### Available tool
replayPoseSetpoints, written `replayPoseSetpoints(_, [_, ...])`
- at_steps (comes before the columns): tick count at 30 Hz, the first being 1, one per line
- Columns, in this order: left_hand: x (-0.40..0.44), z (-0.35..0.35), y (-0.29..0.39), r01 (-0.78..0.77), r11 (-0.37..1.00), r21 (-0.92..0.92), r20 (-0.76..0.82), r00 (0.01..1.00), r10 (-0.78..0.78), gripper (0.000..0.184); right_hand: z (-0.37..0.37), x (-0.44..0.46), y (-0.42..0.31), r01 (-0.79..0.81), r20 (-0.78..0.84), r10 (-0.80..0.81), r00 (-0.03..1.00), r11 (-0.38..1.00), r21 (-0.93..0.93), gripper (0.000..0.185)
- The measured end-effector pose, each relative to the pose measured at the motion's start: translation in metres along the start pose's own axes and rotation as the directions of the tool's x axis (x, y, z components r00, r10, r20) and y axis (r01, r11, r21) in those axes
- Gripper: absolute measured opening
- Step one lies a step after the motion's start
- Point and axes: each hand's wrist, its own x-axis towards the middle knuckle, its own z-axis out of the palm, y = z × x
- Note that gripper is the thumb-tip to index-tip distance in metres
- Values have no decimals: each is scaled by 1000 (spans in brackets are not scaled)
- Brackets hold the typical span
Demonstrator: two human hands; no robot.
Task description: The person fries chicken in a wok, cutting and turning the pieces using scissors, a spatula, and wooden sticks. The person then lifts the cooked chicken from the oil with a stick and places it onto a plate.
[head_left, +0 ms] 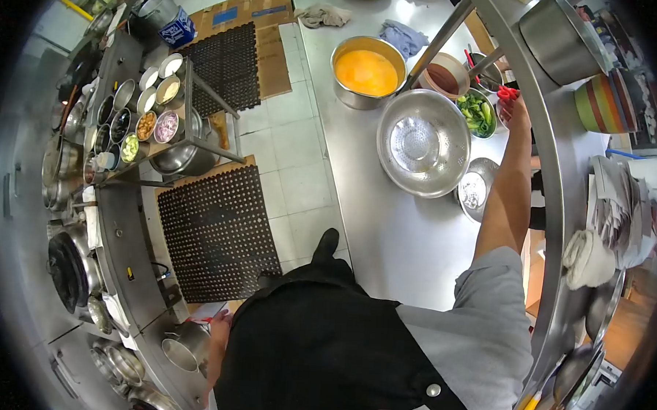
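Right hand (513,112) holds red item (507,92), bench (393,241) right edge; greens (477,115) beside, probably for reach. Left hand (221,326): can't tell.

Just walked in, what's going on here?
Someone in a black apron stands at a steel table. The right hand reaches across to a small red item, seemingly held, near a container of green vegetables; the exact grip is unclear. The left hand is low beside the body; what it holds, if anything, is unclear. A perforated bowl and a pot with orange contents sit on the table, untouched.
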Motion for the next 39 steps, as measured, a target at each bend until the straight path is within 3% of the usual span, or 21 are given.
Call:
replayPoseSetpoints(3, [7,-5,27,146,989,-9,13,989,-145,51,7,-40,-6,63,-117,-56,992,996,60,36])
replayPoseSetpoints(4, [12,-6,26,35,998,47,12,999,-35,50,17,-69,-25,5,-206,-3,979,1000,9,37])
replayPoseSetpoints(8, [46,-1,-9,42,991,-129,9,999,-41,48,59,-226,-53,170,-292,-142,946,983,73,33])
replayPoseSetpoints(10, [55,3,-10,-123,986,-113,1,992,124,43,93,-306,-58,196,-193,-148,970,946,259,33])
replayPoseSetpoints(12, [41,8,16,-146,971,-190,35,987,155,37,118,-357,-20,149,-56,-138,989,914,376,36])
replayPoseSetpoints(13, [67,17,-4,-132,958,-253,98,982,161,34,153,-409,-32,64,112,-113,987,927,369,38])
replayPoseSetpoints(14, [71,28,-1,-273,867,-417,79,939,334,34,182,-443,-15,9,152,-60,987,950,313,37])
replayPoseSetpoints(15, [52,18,30,-317,911,-265,142,921,362,34,213,-481,-8,-55,344,-63,937,945,322,29])
replayPoseSetpoints(16, [18,6,66,-368,888,-276,151,896,419,33,253,-521,6,-139,394,-12,919,926,352,25])
replayPoseSetpoints(17, [-3,-5,86,-296,911,-287,236,900,367,29,292,-559,15,-206,510,7,860,919,335,21])
replayPoseSetpoints(18, [-15,-11,90,-475,835,-279,185,826,532,30,323,-593,33,-277,617,32,786,911,305,21])
replayPoseSetpoints(21, [-74,-53,88,-331,643,-691,116,827,550,38,415,-724,24,-433,822,92,561,879,197,22])
replayPoseSetpoints(23, [-102,-87,51,-312,505,-805,-20,865,502,38,456,-801,22,-457,927,65,370,881,121,22])
replayPoseSetpoints(25, [-123,-117,5,-346,437,-830,-135,886,443,33,485,-864,32,-427,968,62,242,903,48,24])
replayPoseSetpoints(29, [-146,-154,-105,-440,392,-808,-411,897,161,21,547,-961,64,-144,978,204,-51,967,-210,23])
replayPoseSetpoints(31, [-165,-162,-149,-451,351,-821,-469,882,38,18,561,-1013,65,330,996,-64,-57,941,79,24])
replayPoseSetpoints(32, [-172,-163,-172,-439,403,-803,-497,866,-47,19,566,-1036,62,553,940,-327,-98,767,325,36])
replayPoseSetpoints(33, [-176,-163,-194,-413,453,-790,-518,845,-135,19,570,-1055,56,580,894,-418,-160,693,428,37])
replayPoseSetpoints(35, [-159,-151,-248,-393,515,-761,-563,795,-225,21,587,-1088,52,578,820,-395,-414,583,572,28])
replayPoseSetpoints(37, [-152,-141,-280,-335,576,-746,-580,751,-316,24,600,-1128,60,474,768,-277,-577,652,591,19])
replayPoseSetpoints(39, [-151,-141,-300,-263,707,-656,-680,612,-404,26,612,-1166,71,430,622,-283,-730,517,740,16])
